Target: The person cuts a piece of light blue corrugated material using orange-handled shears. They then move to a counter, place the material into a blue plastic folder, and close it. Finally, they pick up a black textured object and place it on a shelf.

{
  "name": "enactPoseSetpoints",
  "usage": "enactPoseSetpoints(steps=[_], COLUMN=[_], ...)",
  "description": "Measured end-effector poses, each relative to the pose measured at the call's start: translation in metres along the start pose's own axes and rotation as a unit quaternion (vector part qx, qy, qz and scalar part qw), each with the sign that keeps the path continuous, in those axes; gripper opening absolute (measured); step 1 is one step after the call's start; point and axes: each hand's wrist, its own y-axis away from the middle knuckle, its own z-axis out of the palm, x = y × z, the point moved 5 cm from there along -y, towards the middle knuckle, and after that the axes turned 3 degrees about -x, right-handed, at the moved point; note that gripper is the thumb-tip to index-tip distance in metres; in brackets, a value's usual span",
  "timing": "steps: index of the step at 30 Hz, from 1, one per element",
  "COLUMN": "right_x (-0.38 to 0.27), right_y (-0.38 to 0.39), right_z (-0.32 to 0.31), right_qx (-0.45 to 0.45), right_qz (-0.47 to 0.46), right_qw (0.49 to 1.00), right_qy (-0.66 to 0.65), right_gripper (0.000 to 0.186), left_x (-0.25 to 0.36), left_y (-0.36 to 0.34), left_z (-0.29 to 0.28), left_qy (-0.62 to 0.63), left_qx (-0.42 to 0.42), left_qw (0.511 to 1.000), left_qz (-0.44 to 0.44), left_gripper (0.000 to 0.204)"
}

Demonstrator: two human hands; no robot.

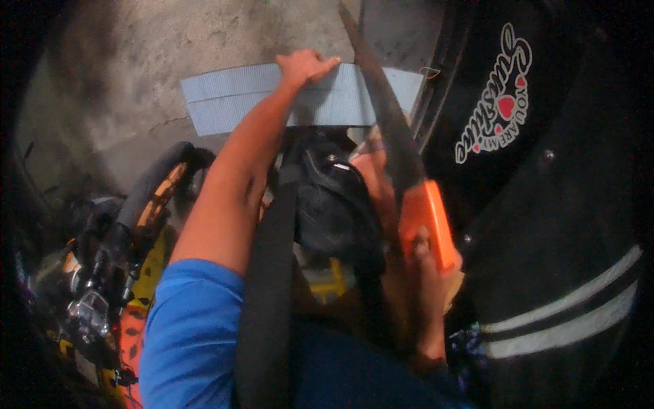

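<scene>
A handsaw with a dark blade [393, 116] and an orange handle is in my right hand [428, 266], whose fingers wrap round the handle. The blade points away from me, crossing over the right part of a long, pale blue-grey ribbed panel [238, 95]. Whether its teeth touch the panel, I cannot tell. With my arm stretched forward, my left hand [306, 68] grips the panel's far edge near its middle, left of the blade. Some of its fingertips are hidden beyond that edge.
At right stands a large black surface [545, 225] with a sticker and pale stripes. Cluttered gear [95, 307] with orange and yellow parts lies at left. A black bag [334, 198] hangs before me. Stained concrete [150, 41] extends beyond the panel.
</scene>
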Motion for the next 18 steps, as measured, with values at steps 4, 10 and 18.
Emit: enactPoseSetpoints(steps=[4,10,18], right_x=[0.024,0.024,0.027], right_y=[-0.078,-0.091,-0.078], right_z=[0.043,0.066,0.066], right_qx=[-0.056,-0.059,-0.084], right_qz=[-0.043,-0.08,-0.058], right_qw=[0.997,0.995,0.994], right_qy=[0.011,0.0,0.026], right_gripper=[0.026,0.025,0.027], left_x=[-0.011,-0.006,-0.005], left_y=[-0.013,-0.01,-0.009], left_z=[0.012,0.01,0.006], left_qy=[0.02,0.022,0.028], left_qx=[0.033,0.048,0.065], left_qw=[0.999,0.998,0.997], left_qz=[0.022,0.032,0.018], left_gripper=[0.079,0.078,0.078])
